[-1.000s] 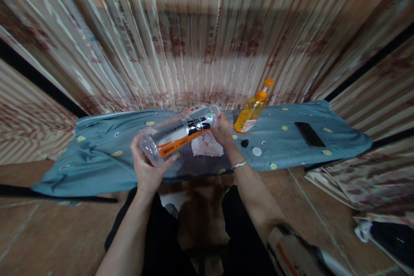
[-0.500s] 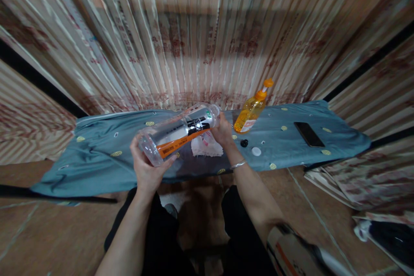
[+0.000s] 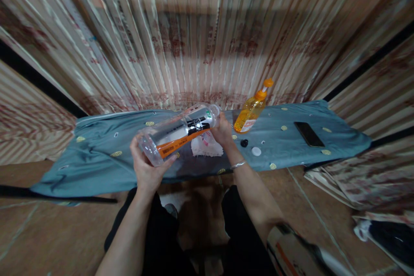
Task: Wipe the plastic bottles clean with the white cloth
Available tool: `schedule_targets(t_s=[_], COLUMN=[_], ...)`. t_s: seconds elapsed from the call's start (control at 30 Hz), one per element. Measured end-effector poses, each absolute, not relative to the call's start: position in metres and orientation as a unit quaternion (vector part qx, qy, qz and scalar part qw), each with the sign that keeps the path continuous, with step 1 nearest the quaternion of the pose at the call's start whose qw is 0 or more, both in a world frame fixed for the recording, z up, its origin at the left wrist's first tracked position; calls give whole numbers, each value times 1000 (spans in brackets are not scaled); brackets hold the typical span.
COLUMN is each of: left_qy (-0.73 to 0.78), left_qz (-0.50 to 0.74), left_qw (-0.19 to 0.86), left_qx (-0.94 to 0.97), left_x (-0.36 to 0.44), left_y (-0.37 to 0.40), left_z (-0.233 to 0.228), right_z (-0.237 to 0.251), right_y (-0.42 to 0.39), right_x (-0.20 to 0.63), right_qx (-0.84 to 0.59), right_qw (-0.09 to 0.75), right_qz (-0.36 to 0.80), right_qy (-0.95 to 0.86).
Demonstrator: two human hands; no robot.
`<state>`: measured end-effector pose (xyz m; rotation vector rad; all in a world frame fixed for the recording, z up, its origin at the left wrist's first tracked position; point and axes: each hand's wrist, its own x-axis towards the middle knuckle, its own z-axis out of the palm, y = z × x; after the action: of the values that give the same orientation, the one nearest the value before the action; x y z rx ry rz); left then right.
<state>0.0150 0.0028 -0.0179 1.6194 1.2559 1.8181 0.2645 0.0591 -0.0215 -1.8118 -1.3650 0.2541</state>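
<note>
A clear plastic bottle [image 3: 176,131] with an orange, black and silver label is held tilted above the cloth-covered table, its mouth end up and to the right. My left hand [image 3: 148,172] is wrapped round its base end at the lower left. Around the neck end, my right hand [image 3: 222,129] is closed, with some fingers hidden behind the bottle. Beneath it on the table lies a white and pink cloth [image 3: 207,145]. A small black cap [image 3: 244,142] and a white round lid [image 3: 256,151] rest to the right of my right hand.
An orange pump bottle [image 3: 249,114] stands behind the caps. Farther right lies a dark phone [image 3: 308,134]. The blue-green tablecloth [image 3: 97,151] is wrinkled. Striped curtains [image 3: 194,30] enclose the back and sides, with black frame bars [image 3: 375,56] along them.
</note>
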Motion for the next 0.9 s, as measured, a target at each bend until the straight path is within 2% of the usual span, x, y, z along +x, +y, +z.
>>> schedule_targets(t_s=[0.9], left_qy=[455], left_qz=[652], left_qw=[222], left_qx=[564], left_x=[18], left_y=[1], left_z=[-11], right_z=[-23], right_y=[60], right_x=[265], right_qx=[-714], right_qw=[430], right_qz=[98], right_qy=[-545])
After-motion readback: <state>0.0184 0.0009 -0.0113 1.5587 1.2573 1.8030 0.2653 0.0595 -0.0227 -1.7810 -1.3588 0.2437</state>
